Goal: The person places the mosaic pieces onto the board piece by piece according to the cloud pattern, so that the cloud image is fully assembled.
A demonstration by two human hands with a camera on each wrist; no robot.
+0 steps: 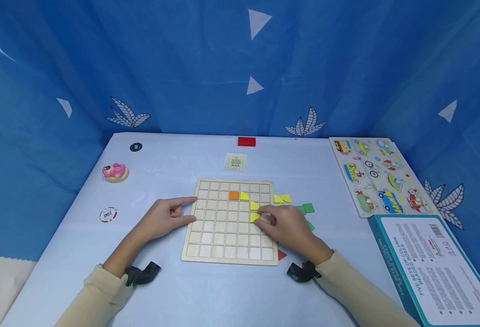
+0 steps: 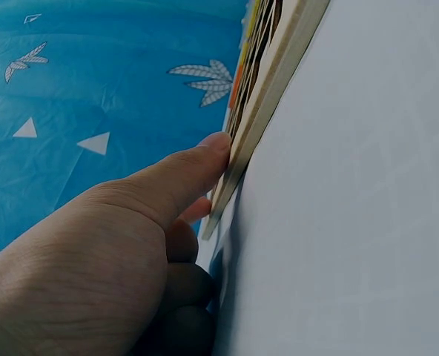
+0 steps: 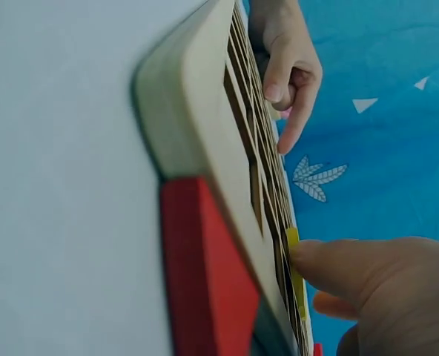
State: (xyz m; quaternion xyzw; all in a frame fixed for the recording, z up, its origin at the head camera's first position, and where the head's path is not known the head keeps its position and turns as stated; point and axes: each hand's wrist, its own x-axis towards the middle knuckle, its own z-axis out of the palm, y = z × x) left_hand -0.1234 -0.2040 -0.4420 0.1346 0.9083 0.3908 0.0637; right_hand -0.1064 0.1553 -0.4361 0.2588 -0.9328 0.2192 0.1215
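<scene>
A wooden grid board (image 1: 213,261) lies mid-table. My left hand (image 1: 164,218) rests its thumb and index finger at the board's left edge, the other fingers folded in; the left wrist view shows the thumb tip (image 2: 218,142) against the wooden rim. My right hand (image 1: 286,227) pinches a yellow tile (image 1: 254,218) between thumb and index finger over a cell on the board's right side. In the right wrist view that yellow tile (image 3: 296,278) sits under the thumb. Another yellow tile (image 1: 254,206) lies just above it, with a yellow tile (image 1: 244,195) and an orange square tile (image 1: 233,195) farther up.
Right of the board are loose yellow tiles (image 1: 282,198), green tiles (image 1: 308,208) and a red triangle tile (image 1: 282,255). A pattern card (image 1: 235,162) and red block (image 1: 246,141) lie behind. A puzzle board (image 1: 380,177) and teal box (image 1: 440,268) occupy the right; a pink figurine (image 1: 115,171) stands left.
</scene>
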